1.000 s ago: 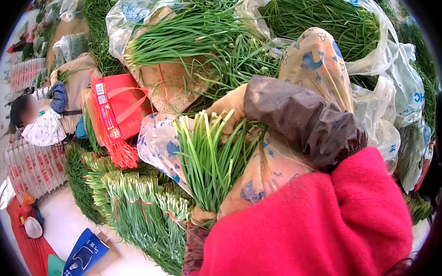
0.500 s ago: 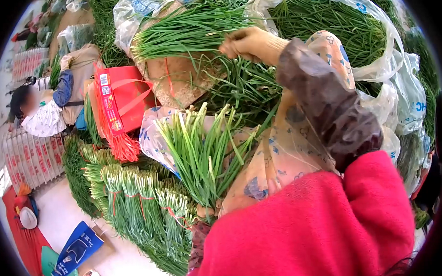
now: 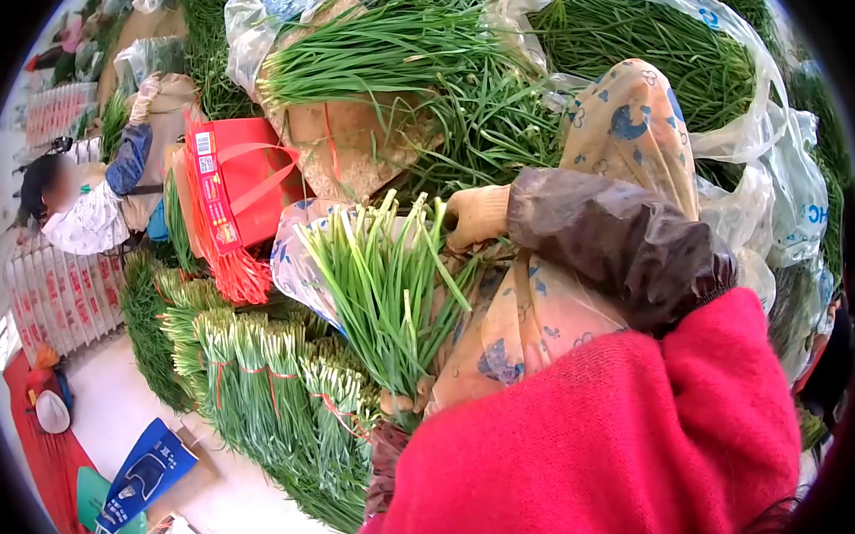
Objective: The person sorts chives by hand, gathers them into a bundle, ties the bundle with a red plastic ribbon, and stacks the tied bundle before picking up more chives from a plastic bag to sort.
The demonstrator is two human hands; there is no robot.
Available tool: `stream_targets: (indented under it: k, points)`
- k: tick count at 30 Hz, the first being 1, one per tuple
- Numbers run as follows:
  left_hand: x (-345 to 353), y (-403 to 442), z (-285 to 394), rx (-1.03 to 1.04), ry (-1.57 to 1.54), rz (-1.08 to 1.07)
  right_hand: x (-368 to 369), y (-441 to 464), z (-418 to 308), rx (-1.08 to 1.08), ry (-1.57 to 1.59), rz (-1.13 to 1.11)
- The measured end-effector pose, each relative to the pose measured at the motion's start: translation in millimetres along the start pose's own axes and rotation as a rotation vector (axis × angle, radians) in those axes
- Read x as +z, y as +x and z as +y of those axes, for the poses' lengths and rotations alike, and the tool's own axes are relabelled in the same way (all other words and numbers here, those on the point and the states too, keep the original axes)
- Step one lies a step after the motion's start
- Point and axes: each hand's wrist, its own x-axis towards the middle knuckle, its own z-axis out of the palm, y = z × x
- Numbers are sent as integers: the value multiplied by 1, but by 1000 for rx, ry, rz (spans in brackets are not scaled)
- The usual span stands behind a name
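- Green banded chive bundles [image 3: 261,389] lie to our left.
- Our left hand [image 3: 393,402] clasps the loose chive bunch [image 3: 376,288] low down, by our patterned lap cover [image 3: 535,329]; its stalks run lengthwise away from us, fanned, pale ends uneven.
- Our right hand [image 3: 478,217] curls nearer those ends; we cannot tell whether it grips.

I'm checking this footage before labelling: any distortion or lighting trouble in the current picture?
Head view: strong fisheye curvature with black corners; floor at lower left nearly washed out; glossy highlights on the dark sleeve.
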Motion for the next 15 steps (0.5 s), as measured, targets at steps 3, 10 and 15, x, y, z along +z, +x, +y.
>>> stream_targets:
  k: [3,10,15]
  points:
    - [-3,-1,-1,10,-22,-21,-7,1,1,-58,-209,118]
    - [-6,1,-2,5,-50,-56,0,8,9,-115,-223,260]
    - [-7,1,-2,4,-66,-70,-6,4,5,-53,-228,318]
